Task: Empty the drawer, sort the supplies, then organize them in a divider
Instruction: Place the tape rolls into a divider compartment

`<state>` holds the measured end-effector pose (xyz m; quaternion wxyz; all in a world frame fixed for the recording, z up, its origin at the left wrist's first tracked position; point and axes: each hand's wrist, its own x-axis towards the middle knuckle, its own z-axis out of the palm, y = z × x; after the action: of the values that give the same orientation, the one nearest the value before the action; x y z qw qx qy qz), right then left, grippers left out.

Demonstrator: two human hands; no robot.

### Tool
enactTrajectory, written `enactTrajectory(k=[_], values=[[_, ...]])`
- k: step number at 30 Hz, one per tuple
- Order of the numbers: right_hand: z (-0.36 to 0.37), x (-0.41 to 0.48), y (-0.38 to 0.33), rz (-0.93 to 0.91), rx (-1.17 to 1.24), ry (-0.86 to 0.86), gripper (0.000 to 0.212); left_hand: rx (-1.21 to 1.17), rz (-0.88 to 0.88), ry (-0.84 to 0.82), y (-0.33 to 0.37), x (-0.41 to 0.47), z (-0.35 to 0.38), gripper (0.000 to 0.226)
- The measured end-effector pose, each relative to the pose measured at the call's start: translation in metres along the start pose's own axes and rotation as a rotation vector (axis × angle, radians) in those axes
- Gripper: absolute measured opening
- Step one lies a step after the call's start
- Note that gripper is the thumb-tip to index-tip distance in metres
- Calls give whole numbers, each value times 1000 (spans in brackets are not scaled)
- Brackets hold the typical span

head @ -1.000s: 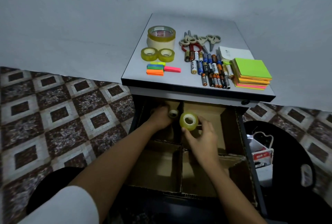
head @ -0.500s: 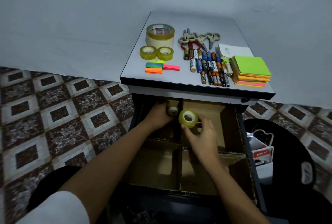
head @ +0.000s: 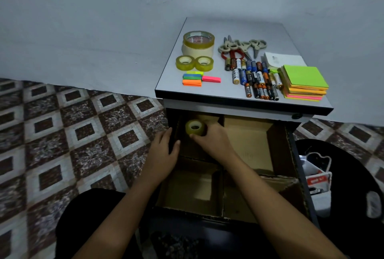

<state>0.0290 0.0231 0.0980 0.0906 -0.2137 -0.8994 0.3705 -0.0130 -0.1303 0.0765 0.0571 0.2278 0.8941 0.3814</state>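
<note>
Gripping tape roll (head: 195,127), hole prob. up

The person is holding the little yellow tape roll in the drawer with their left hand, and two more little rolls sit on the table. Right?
Not quite: the head view shows the right hand holding the little yellow tape roll in the drawer, while the left hand rests on the drawer's left edge. Two more little rolls sit on the table.
</note>
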Motion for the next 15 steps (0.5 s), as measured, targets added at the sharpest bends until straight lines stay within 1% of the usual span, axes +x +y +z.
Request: enactTrajectory(k=[3,5,12,15], values=[[13,15,-3,65,-25,-14,38,-29,-33,-87,-6,4,5,58],[20,25,-4,118,-60,-26,41,-38,-37,-113,-10,6,6,59],[33,43,4,162,-327,-60,45,-61,-41,-109,-17,8,8,58],[36,45,8,162,-397,-63,43,-58,-32,-97,-18,9,10,57]])
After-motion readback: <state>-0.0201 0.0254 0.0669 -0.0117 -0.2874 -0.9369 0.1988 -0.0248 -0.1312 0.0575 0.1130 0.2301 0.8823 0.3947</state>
